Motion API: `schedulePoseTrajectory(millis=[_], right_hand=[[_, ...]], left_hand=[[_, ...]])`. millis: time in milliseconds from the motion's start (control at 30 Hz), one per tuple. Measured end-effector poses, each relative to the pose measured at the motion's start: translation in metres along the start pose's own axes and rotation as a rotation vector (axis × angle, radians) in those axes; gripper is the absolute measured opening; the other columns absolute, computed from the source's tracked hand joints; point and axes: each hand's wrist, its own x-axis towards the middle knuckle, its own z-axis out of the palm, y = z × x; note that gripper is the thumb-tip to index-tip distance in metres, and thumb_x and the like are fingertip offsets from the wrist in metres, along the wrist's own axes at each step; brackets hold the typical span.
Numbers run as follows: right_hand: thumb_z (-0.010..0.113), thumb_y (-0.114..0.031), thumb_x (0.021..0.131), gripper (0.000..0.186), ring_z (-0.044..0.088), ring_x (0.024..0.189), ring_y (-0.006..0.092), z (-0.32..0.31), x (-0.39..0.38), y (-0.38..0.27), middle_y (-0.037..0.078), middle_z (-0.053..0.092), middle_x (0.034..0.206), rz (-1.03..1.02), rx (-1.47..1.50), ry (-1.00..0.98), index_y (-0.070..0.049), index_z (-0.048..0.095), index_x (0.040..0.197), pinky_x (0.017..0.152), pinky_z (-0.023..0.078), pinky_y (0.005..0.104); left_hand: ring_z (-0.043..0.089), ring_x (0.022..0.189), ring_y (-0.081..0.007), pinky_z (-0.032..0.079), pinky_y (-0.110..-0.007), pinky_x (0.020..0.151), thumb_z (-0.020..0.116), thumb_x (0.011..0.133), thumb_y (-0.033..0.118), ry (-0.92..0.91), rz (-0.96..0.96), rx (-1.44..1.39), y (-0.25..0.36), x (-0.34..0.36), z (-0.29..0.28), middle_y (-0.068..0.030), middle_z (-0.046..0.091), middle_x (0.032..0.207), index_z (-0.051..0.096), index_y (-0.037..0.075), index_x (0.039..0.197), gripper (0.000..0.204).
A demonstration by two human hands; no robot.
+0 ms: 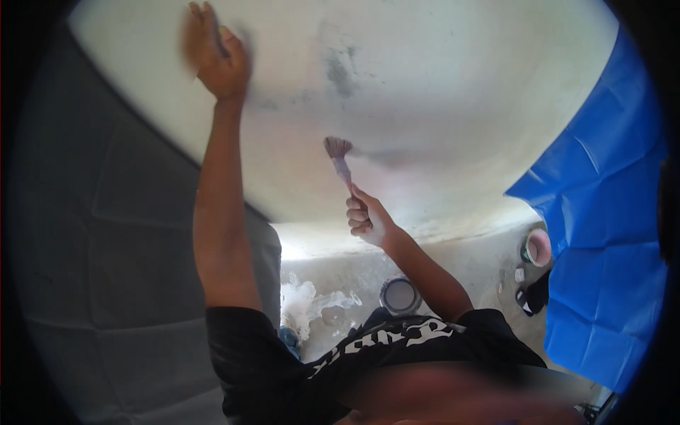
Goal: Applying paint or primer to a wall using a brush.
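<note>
While the left hand [225, 67] is raised, its grip unclear, right grip [370, 218] curled around a paintbrush [341, 167]

head view | left fisheye, head-worn | faces down | hands [370, 218] near; floor [483, 276] farther below

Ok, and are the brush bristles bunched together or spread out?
Spread out: above the right hand, the paintbrush fans wider toward its bristle tips.

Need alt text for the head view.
A bare right hand grips a dark-bristled paintbrush before a pale, smudged wall, while the blurred, bare left hand is raised at upper left. A creased blue sheet hangs at right.
</note>
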Motion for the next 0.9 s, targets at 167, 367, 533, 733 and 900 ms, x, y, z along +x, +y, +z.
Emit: schedulePoseTrajectory(millis=[167,367,533,733,900], right_hand=[[0.042,-0.041,0.108,0.040,0.023,0.032,0.0060,0.086,-0.019,-0.036,-0.012,0.024,0.048,0.097,0.347,-0.197,-0.021,0.043,0.074,0.031,0.026,0.0238],[0.045,-0.046,0.107,0.040,0.018,0.035,0.0054,0.133,-0.044,-0.076,-0.011,0.019,0.049,-0.186,0.099,-0.493,-0.021,0.041,0.075,0.031,0.021,0.0226],[0.052,-0.047,0.103,0.045,0.019,0.037,0.0066,0.042,0.015,0.022,-0.011,0.023,0.048,-0.161,0.343,-0.015,-0.022,0.044,0.068,0.034,0.019,0.0251],[0.047,-0.032,0.105,0.038,0.022,0.039,0.0073,0.036,0.016,0.013,-0.010,0.025,0.052,0.053,0.709,-0.014,-0.017,0.041,0.071,0.036,0.022,0.0250],[0.034,-0.033,0.110,0.037,0.023,0.036,0.0058,0.140,-0.021,-0.038,-0.009,0.028,0.049,-0.071,0.497,-0.478,-0.015,0.040,0.079,0.032,0.027,0.0227]], left_hand=[[0.031,0.149,-0.0390,0.018,-0.053,0.122,0.037,0.103,0.019,-0.166,-0.062,0.168,-0.010,-0.001,-0.008,-0.0206,0.039,0.158,0.041,-0.001,0.152,0.052],[0.031,0.149,-0.0386,0.020,-0.053,0.121,0.044,0.101,0.017,-0.181,-0.059,0.129,-0.007,-0.002,-0.020,-0.0200,0.037,0.160,0.040,0.001,0.153,0.054],[0.031,0.149,-0.0365,0.020,-0.053,0.121,0.044,0.101,0.018,-0.160,-0.055,0.142,-0.022,-0.013,-0.017,-0.0177,0.038,0.160,0.040,0.003,0.153,0.054],[0.033,0.149,-0.0328,0.021,-0.050,0.122,0.045,0.101,0.018,-0.120,-0.032,0.176,-0.026,-0.012,-0.013,-0.0145,0.039,0.160,0.042,0.005,0.152,0.053],[0.033,0.149,-0.0325,0.021,-0.050,0.122,0.045,0.101,0.018,-0.121,-0.031,0.175,-0.025,-0.017,-0.009,-0.0143,0.041,0.158,0.043,0.005,0.152,0.053]])
